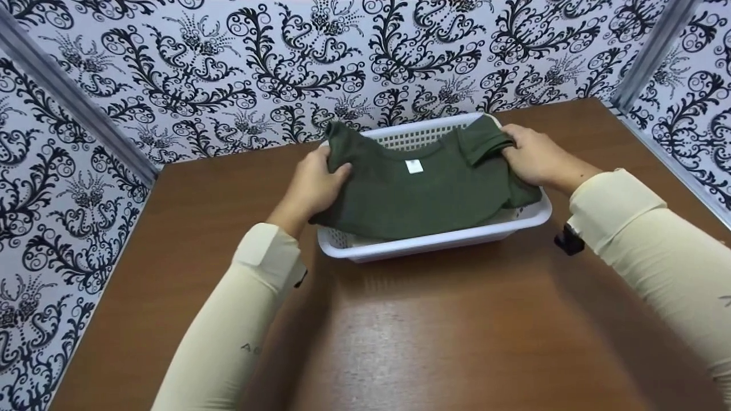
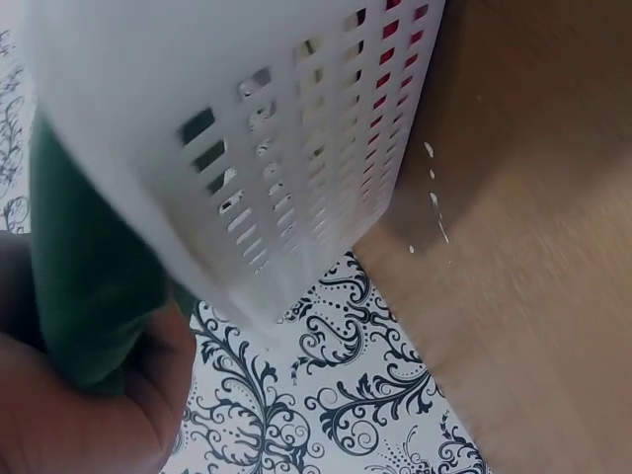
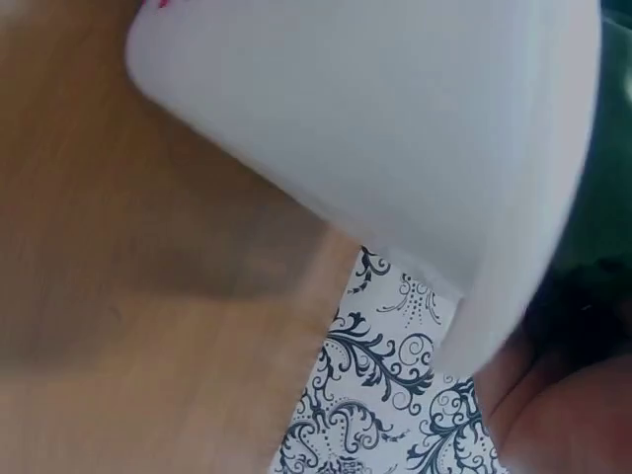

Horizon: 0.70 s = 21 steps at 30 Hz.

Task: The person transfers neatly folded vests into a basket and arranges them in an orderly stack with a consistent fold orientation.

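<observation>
A dark green short-sleeved shirt (image 1: 422,194) with a white neck label lies across the top of a white plastic basket (image 1: 434,242). My left hand (image 1: 313,185) grips the shirt at its left shoulder, thumb on top; in the left wrist view the fingers curl round the green cloth (image 2: 89,276) just outside the basket rim. At the other end my right hand (image 1: 537,157) pinches the folded right sleeve above the basket's right end. In the right wrist view the basket wall (image 3: 375,128) covers much of the cloth and fingers.
The basket stands on a brown wooden table (image 1: 400,331), near the patterned wall (image 1: 320,63) at the back. Through the basket's slots, pale and red cloth (image 2: 385,79) shows inside. Patterned side panels border the table left and right.
</observation>
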Tool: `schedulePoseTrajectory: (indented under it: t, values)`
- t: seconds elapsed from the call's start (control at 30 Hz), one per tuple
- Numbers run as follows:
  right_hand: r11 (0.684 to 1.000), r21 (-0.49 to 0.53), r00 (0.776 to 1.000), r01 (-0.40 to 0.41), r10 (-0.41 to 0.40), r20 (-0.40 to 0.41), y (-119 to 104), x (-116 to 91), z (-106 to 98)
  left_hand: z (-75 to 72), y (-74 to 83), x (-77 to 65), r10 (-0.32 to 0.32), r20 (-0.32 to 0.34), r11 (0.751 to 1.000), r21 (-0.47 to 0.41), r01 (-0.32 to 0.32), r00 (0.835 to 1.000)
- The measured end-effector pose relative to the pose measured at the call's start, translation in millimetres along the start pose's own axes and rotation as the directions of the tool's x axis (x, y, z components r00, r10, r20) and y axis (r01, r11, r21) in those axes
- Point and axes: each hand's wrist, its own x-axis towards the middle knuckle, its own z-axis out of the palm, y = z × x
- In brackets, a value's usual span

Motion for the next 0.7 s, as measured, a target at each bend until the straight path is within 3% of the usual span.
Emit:
schedulePoseTrajectory:
  t: [0.13, 0.27, 0.4, 0.53, 0.7]
  values:
    - [0.986, -0.163, 0.999, 0.021, -0.015, 0.042, -2, -2, 2, 7.9, 3.2, 0.3, -0.034, 0.056, 0.997, 0.065, 0.030, 0.998]
    - [0.942, -0.333, 0.995, 0.047, -0.016, 0.095, -9, -1, 6, 14.4, 5.8, -0.3, -0.040, 0.104, 0.996, 0.088, 0.031, 0.994]
    - [0.907, -0.418, 0.995, 0.056, -0.017, 0.098, -14, 0, 10, 16.5, 6.7, -1.7, -0.036, 0.098, 0.988, 0.151, 0.021, 0.994]
    - [0.877, -0.477, 0.996, 0.065, -0.030, 0.079, -15, 2, 11, 19.1, 8.1, -4.7, -0.062, 0.069, 0.965, 0.261, 0.042, 0.996]
    - [0.796, -0.596, 0.994, 0.105, -0.089, 0.056, -17, 7, 9, 26.6, 14.1, -7.3, -0.066, 0.086, 0.951, 0.306, 0.036, 0.994]
